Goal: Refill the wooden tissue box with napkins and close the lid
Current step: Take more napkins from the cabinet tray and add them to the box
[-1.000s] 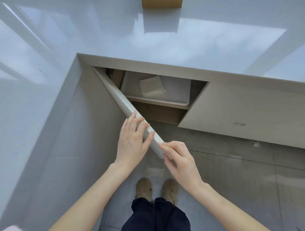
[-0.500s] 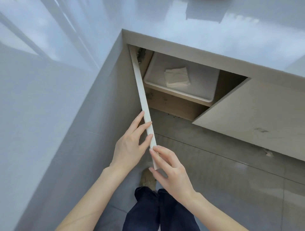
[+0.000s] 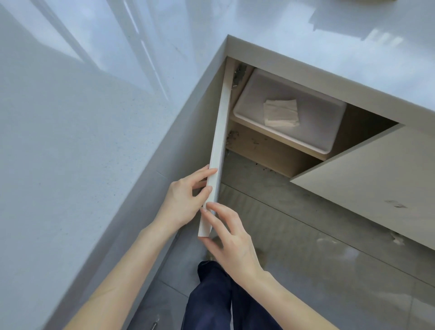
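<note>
A stack of pale napkins point(image 3: 280, 112) lies in a white plastic bin point(image 3: 317, 146) on a shelf inside the open cabinet under the counter. The left cabinet door point(image 3: 219, 139) is swung out, seen edge-on. My left hand point(image 3: 186, 200) grips the door's outer edge from the left. My right hand point(image 3: 230, 238) pinches the door's lower corner from the right. The wooden tissue box shows only as a sliver at the top edge point(image 3: 367, 1) on the counter.
The glossy white counter point(image 3: 306, 35) wraps around in an L, with its side panel point(image 3: 146, 212) close on my left. The right cabinet door point(image 3: 376, 183) also stands open. Below are the grey tiled floor point(image 3: 306, 247) and my dark trousers point(image 3: 219, 299).
The door has swung further open to the left with both hands on its edge. My view has shifted left and down, so the cabinet sits further right and the tissue box has nearly left the frame.
</note>
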Motion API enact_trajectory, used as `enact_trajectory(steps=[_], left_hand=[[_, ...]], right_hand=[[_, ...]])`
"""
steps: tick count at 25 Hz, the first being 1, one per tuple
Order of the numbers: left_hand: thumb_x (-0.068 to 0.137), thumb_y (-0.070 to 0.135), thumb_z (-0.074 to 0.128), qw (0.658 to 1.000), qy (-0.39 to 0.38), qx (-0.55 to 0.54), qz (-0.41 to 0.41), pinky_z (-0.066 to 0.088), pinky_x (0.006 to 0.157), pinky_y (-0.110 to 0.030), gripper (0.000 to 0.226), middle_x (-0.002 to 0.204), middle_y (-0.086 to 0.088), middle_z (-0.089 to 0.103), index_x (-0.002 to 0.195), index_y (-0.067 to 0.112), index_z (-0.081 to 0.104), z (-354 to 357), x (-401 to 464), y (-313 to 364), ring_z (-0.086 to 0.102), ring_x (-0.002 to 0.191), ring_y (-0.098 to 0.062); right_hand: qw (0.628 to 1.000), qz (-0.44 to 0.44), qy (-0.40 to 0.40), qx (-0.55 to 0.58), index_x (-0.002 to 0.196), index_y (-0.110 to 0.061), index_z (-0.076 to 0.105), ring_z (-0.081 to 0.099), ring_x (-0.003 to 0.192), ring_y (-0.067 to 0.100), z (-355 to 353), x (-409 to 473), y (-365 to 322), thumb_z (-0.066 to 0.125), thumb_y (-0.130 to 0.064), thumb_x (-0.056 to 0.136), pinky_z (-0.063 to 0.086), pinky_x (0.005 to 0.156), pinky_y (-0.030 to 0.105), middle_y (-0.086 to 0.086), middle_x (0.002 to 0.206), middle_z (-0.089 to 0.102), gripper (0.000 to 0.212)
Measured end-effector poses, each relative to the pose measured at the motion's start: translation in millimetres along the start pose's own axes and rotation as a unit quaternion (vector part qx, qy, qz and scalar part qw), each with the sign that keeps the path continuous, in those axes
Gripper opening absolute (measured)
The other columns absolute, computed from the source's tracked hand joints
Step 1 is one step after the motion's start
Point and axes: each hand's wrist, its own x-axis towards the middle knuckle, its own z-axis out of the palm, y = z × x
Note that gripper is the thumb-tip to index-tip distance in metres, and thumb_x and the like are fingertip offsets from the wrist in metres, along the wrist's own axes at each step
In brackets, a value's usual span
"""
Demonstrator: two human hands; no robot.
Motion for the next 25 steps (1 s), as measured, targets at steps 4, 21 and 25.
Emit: enact_trajectory(steps=[4,21,25], left_hand=[[0.089,0.005,0.048,0.999,0.022,0.026,-0.001,0.036,0.081,0.006,0.039,0.140,0.008,0.045,0.124,0.021,0.054,9,-3,5,0.055,0.110,-0.008],[0.092,0.044,0.029,0.900,-0.020,0.410,0.147,-0.020,0.106,-0.044,0.070,0.155,-0.010,-0.015,0.143,0.021,-0.014,69,34,30,-0.026,0.138,-0.028],[0.091,0.047,0.028,0.891,-0.034,0.420,0.168,-0.021,0.106,-0.044,0.072,0.155,-0.010,-0.015,0.141,0.023,-0.018,73,51,25,-0.034,0.130,-0.025]], right_hand=[[1.000,0.008,-0.013,-0.002,0.128,-0.015,0.047,0.047,0.117,0.013,-3,-3,1,0.056,-0.020,0.083,0.057,0.079,0.029,-0.004,0.132,0.042,0.046],[0.914,0.199,-0.081,-0.343,0.138,-0.015,0.041,0.023,0.136,0.030,-70,21,66,0.074,-0.043,0.066,0.019,0.107,0.052,0.011,0.147,0.039,0.084],[0.907,0.229,-0.068,-0.347,0.138,-0.015,0.040,0.020,0.136,0.029,-73,30,76,0.073,-0.044,0.066,0.017,0.107,0.052,0.012,0.147,0.038,0.084]])
